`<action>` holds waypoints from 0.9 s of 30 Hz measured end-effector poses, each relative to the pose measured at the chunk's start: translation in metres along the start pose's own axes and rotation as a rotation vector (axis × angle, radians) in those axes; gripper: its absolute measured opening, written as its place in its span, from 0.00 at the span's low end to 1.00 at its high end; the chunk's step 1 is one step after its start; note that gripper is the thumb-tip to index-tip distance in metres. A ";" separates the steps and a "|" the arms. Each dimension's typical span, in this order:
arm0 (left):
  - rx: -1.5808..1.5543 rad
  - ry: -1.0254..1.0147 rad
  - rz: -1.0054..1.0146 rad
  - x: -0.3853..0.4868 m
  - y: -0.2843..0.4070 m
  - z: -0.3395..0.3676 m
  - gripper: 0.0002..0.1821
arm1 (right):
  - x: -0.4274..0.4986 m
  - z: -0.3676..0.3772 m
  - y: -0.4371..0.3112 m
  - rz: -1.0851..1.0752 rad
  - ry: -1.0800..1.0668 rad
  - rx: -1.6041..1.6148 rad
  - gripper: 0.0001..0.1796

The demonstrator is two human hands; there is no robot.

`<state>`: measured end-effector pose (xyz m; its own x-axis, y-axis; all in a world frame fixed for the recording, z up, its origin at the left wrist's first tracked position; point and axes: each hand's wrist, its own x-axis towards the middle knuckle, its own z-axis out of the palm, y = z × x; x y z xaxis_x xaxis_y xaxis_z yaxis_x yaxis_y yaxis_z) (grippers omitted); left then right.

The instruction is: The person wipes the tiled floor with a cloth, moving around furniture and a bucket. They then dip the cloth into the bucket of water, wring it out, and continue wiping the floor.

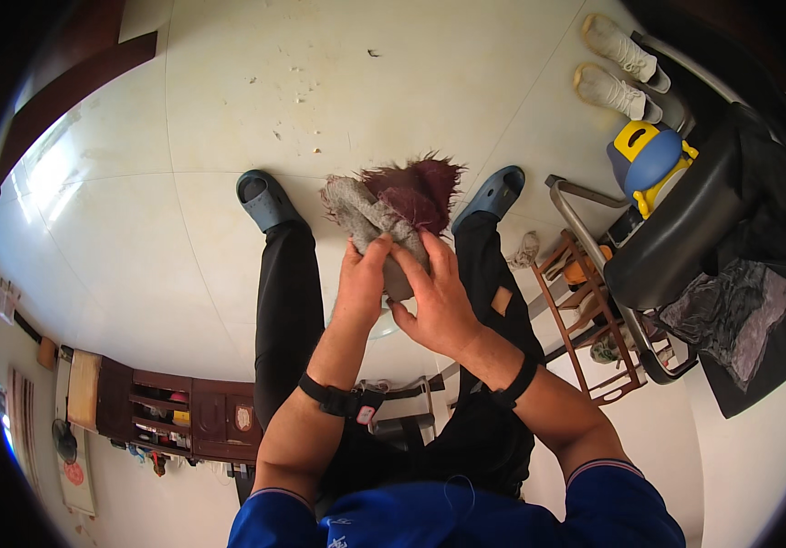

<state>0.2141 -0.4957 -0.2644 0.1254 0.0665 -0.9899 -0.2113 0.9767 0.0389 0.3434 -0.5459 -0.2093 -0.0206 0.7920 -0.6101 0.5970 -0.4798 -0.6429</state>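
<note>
My left hand (363,277) grips the near left part of a fuzzy cloth bundle, its thumb pressed on top. The bundle has a grey fleecy piece (359,205) on the left and a maroon piece (424,188) with frayed, shaggy edges on the right. My right hand (439,301) holds the near right side, fingers laid over the fabric. Between my hands shows a smoother grey-brown part (398,282); what it is cannot be made out. The cloth is up off the floor between my knees, and my palms and its underside are hidden.
Blue clogs (266,198) are on my feet. Small crumbs (298,101) dot the pale tiled floor (215,123). To the right stand a black metal-framed chair (674,226), white lace-up shoes (615,92), a yellow-and-blue plastic item (650,164) and a wooden rack (585,308).
</note>
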 end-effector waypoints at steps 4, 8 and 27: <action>-0.013 0.051 0.009 0.000 0.007 -0.008 0.21 | -0.002 -0.016 -0.003 -0.023 0.046 0.242 0.45; -0.004 0.046 0.071 -0.004 0.005 -0.006 0.17 | 0.019 -0.032 0.004 0.067 0.170 0.199 0.42; 0.039 -0.032 0.227 -0.011 0.022 -0.015 0.32 | 0.065 -0.031 0.011 0.386 -0.096 0.950 0.28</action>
<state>0.1931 -0.4776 -0.2544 0.1100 0.2916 -0.9502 -0.1998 0.9430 0.2663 0.3731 -0.4884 -0.2415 -0.0508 0.5067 -0.8606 -0.3029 -0.8290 -0.4702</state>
